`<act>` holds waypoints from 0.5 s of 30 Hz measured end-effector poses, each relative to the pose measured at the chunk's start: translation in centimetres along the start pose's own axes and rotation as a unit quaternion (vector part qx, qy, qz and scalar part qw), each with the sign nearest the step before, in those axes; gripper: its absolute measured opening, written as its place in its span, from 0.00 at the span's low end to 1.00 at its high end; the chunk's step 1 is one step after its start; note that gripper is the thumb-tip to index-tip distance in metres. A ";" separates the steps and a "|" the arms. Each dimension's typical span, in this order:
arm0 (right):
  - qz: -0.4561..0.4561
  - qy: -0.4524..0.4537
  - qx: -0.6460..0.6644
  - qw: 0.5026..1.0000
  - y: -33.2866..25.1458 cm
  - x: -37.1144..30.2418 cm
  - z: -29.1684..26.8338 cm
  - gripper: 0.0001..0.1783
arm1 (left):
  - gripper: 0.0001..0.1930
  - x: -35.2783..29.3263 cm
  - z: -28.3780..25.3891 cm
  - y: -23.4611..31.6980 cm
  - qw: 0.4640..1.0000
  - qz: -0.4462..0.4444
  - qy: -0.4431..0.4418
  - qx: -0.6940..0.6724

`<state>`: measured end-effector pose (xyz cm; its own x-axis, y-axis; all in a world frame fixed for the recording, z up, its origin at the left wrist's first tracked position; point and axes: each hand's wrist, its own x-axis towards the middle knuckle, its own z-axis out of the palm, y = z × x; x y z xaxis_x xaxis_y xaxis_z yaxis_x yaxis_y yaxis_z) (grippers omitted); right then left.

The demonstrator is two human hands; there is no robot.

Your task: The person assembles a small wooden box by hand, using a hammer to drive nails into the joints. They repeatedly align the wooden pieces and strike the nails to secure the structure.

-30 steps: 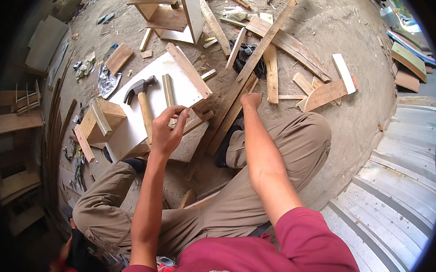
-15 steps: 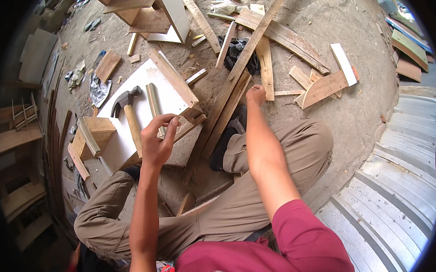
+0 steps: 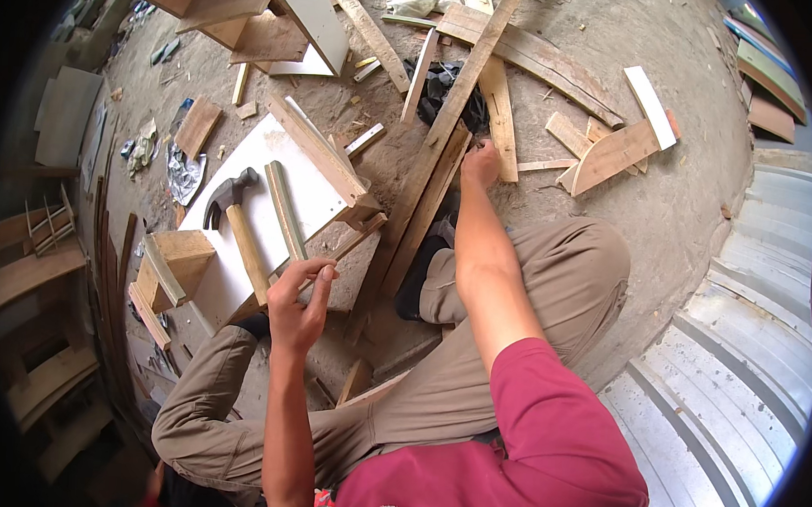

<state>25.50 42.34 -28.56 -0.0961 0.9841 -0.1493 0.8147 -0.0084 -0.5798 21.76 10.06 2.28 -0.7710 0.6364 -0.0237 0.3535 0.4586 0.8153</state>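
Observation:
My left hand (image 3: 299,305) is raised in front of the white board (image 3: 247,147), its fingers curled and thumb close to the forefinger. Anything in that pinch is too small to make out. On the board lie a claw hammer (image 3: 247,251) with a wooden handle and a narrow wooden strip (image 3: 285,210), both just beyond this hand. My right hand (image 3: 481,164) reaches out beside the end of a short plank (image 3: 431,209), near a black plastic bag (image 3: 442,90). Its fingers are bent down and closed, and their tips are mostly hidden.
A long plank (image 3: 456,102) slants across the middle. Wood offcuts (image 3: 614,156) lie on the dirt floor to the right, a wooden box piece (image 3: 177,266) at the left. A shelf-like wooden unit (image 3: 312,23) stands at the far left, and corrugated metal sheets (image 3: 728,358) line the right.
The fingers of my left hand have drawn closer together. My right hand has turned downward beside the plank's end. The whole view has shifted slightly.

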 end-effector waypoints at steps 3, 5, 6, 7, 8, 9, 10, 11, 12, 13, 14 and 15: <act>0.046 0.012 0.053 0.997 -0.5 -0.3 0.0 0.08 | 0.05 -0.6 0.2 -0.2 1.000 -0.017 0.007 -0.024; 0.129 0.025 0.124 0.984 -1.6 -0.8 -0.8 0.09 | 0.05 -0.8 0.3 -0.3 0.999 -0.021 0.012 -0.030; 0.166 0.032 0.161 0.972 -2.4 -0.7 -1.2 0.10 | 0.05 -0.8 0.3 -0.4 0.999 -0.022 0.019 -0.032; 0.168 0.071 0.213 0.960 -3.4 -0.5 -1.6 0.11 | 0.05 -0.8 0.2 -0.5 0.999 -0.023 0.027 -0.034; 0.173 0.114 0.264 0.942 -4.0 0.3 -1.9 0.12 | 0.06 -0.7 0.1 -0.4 0.999 -0.022 0.031 -0.038; 0.171 0.152 0.317 0.920 -5.4 0.8 -2.4 0.13 | 0.06 -0.7 -0.2 -0.3 0.999 -0.005 0.040 -0.031; 0.139 0.131 0.376 0.907 -6.6 1.3 -3.0 0.12 | 0.06 -0.6 -0.3 -0.2 0.998 0.007 0.049 -0.043; 0.105 0.104 0.435 0.888 -8.9 1.5 -4.0 0.11 | 0.06 -0.5 -0.6 -0.1 0.997 0.019 0.062 -0.052; -0.014 0.154 0.389 0.908 -10.6 2.0 -4.8 0.10 | 0.06 -0.2 -1.0 0.2 0.995 0.033 0.072 -0.059; 0.000 0.059 0.527 0.848 -14.6 0.2 -6.5 0.09 | 0.06 -0.4 -1.7 -0.3 0.993 0.040 0.089 -0.060; -0.051 0.031 0.598 0.799 -17.4 -1.1 -7.9 0.09 | 0.06 -0.4 -2.2 -0.3 0.991 0.041 0.102 -0.076; -0.094 0.003 0.611 0.786 -20.5 -2.7 -9.2 0.09 | 0.06 -0.3 -2.7 -0.5 0.989 0.039 0.112 -0.091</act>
<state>14.35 41.54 -8.88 -0.1434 0.9892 0.0318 -0.3703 -0.0239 -0.9286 20.40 7.94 3.42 -0.8502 0.5027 0.1563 0.3320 0.2816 0.9003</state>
